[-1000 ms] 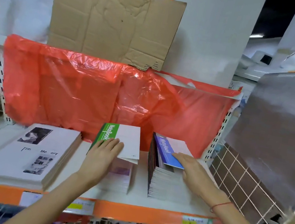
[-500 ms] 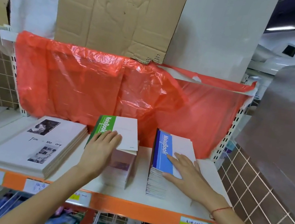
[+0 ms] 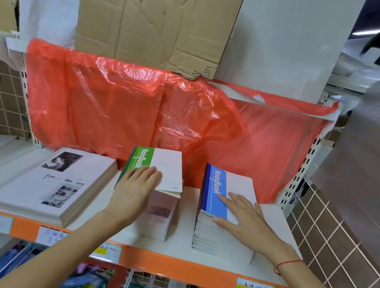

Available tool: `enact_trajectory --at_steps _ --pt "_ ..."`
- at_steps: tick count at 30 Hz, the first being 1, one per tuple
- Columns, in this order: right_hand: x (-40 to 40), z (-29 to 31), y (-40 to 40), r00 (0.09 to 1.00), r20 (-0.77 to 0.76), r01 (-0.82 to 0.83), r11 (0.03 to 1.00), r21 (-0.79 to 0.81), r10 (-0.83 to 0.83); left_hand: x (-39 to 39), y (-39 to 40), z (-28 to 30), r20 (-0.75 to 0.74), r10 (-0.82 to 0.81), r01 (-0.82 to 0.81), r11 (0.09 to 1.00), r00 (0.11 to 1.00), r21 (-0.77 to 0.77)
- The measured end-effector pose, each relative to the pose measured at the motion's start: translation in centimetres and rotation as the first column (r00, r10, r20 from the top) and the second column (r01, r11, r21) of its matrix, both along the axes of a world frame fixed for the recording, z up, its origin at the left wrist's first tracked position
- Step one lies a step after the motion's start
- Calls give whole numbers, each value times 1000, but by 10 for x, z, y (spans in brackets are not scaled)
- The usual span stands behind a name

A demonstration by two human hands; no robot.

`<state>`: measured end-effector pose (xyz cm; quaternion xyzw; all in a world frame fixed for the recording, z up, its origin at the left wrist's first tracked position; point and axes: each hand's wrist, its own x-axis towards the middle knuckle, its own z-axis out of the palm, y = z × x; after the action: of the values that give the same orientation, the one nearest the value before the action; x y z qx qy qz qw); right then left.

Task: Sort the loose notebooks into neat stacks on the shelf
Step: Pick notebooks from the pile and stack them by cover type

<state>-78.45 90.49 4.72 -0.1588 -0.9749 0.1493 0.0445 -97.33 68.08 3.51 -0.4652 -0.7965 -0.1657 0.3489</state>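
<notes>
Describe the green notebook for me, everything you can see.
The green notebook has a green spine band printed "NoteBook" in white and a plain pale cover, paper or thin card by its look. It lies closed and face up on a short pile of pale-covered books, overhanging it toward the red plastic sheet and skewed. The left hand lies flat on its near edge.
</notes>
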Motion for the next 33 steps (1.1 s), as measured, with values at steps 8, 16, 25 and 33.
enact_trajectory --at_steps 8,16,25,33 --pt "-3 -2 6 1000 -1 -5 1000 14 5 2 4 -3 -4 -8 8 1000 1000 17" --pt "-5 -1 6 1000 10 -4 1000 11 4 5 6 -5 9 7 -7 1000 1000 -2" --pt "-7 -2 7 1000 9 -13 1000 14 13 6 6 -2 12 24 -24 999 1000 -22" --pt "-8 -7 10 999 -31 -13 1000 14 14 10 6 4 -1 -1 1 1000 1000 18"
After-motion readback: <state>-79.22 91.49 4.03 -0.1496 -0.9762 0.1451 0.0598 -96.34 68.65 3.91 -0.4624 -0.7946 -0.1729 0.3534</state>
